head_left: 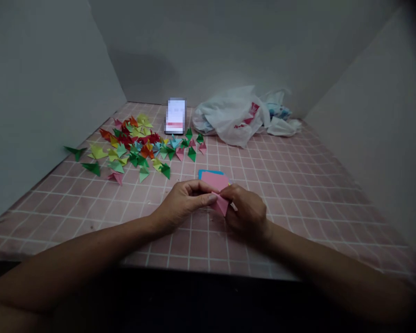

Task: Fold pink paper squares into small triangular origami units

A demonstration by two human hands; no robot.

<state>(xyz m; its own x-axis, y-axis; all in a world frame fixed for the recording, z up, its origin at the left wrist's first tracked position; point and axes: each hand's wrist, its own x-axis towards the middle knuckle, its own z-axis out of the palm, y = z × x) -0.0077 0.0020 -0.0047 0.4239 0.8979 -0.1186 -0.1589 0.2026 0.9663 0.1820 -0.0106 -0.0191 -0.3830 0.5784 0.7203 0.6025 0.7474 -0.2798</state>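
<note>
A small folded piece of pink paper point(222, 206) is held between both hands over the front middle of the table. My left hand point(183, 201) pinches its left side between thumb and fingers. On the other side, my right hand point(247, 208) is closed with its fingertips on the paper's upper right edge; part of the paper is hidden behind these fingers. Just beyond the hands lies a stack of paper sheets point(215, 179), pink on top, with a blue edge sticking out at the back left.
Many folded paper cranes point(138, 143) in several colours are spread over the back left. A phone point(175, 115) with a lit screen stands behind them. White plastic bags point(229, 118) lie at the back. Grey walls enclose the pink checked tablecloth point(298, 194).
</note>
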